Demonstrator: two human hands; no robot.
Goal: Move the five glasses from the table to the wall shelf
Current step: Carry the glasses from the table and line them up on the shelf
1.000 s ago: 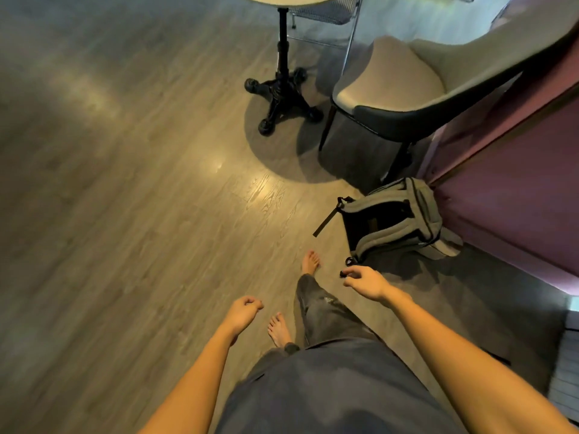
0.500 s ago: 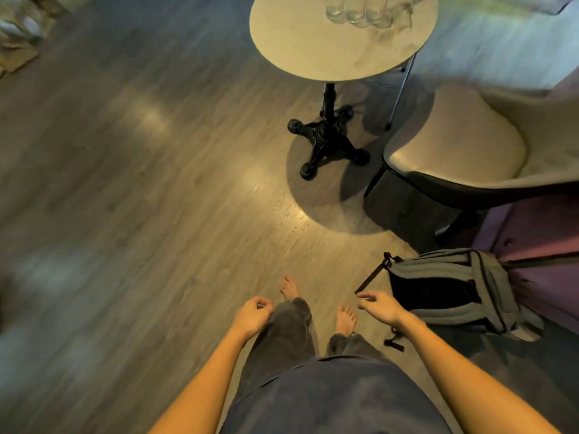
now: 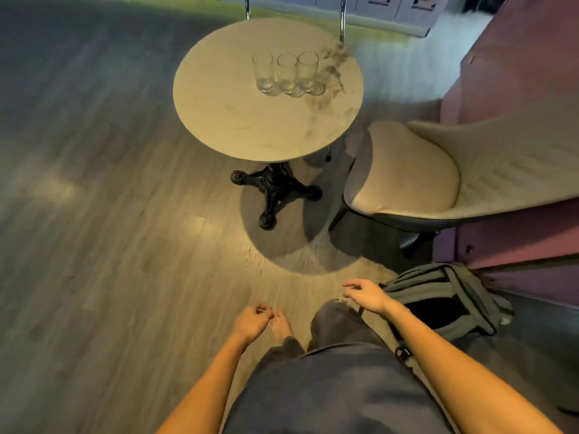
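Note:
Three clear glasses stand upright in a row on the far half of a round pale table: the left glass, the middle glass and the right glass. They touch or nearly touch each other. My left hand hangs low in front of my body with its fingers curled in, holding nothing. My right hand is also low, with fingers loosely spread and nothing in it. Both hands are well short of the table. No wall shelf is in view.
The table stands on a black cast-iron foot. A beige padded chair sits right of it against a purple wall panel. A grey backpack lies on the wooden floor by my right hand.
The view has lifted and moved towards the table; its whole top and the three glasses have come into sight. My hands stay low at my sides, and I have stepped forward.

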